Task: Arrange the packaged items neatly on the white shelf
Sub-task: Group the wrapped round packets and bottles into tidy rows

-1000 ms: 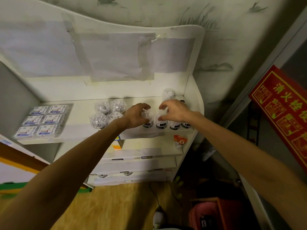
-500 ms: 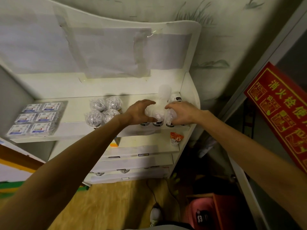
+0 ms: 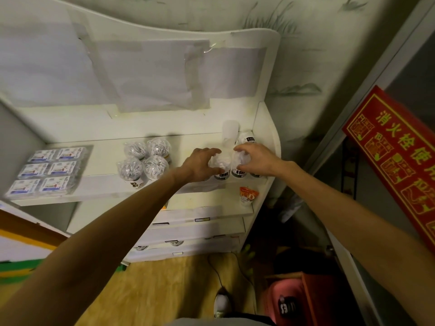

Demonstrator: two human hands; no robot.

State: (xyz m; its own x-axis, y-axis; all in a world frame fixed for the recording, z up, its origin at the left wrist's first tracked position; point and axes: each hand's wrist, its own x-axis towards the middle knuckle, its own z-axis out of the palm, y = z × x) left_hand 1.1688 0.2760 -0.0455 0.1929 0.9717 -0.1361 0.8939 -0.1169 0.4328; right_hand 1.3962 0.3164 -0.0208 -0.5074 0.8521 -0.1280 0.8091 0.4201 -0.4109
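While both hands work at the right end of the white shelf (image 3: 98, 184), the head view shows the left hand (image 3: 200, 164) with fingers curled round a plastic-wrapped bottle (image 3: 220, 164), and the right hand (image 3: 255, 158) with fingers curled over the wrapped bottle (image 3: 239, 165) just right of it. Each grip is closed round its own bottle, the two bottles touching between the hands. Their dark bottom labels carry pale print too small to read. Behind the grips stands a tall white bottle (image 3: 229, 132), and beside it, just beyond the right hand's fingers, a bottle with a small label (image 3: 247, 138), also unreadable.

Left of the left grip sit four wrapped round packs (image 3: 144, 161) in a square. Well further left lie six flat blue-and-white packets (image 3: 48, 170) in two columns, print blurred. Below the right grip, on the lower shelf, stands an orange-topped cup (image 3: 247, 196). Far right hangs a red sign (image 3: 395, 161) with yellow Chinese characters, reading 消火栓使用 along its top.

Against half a second ago, the hands have drawn closer together, and the bottles between them sit tighter.
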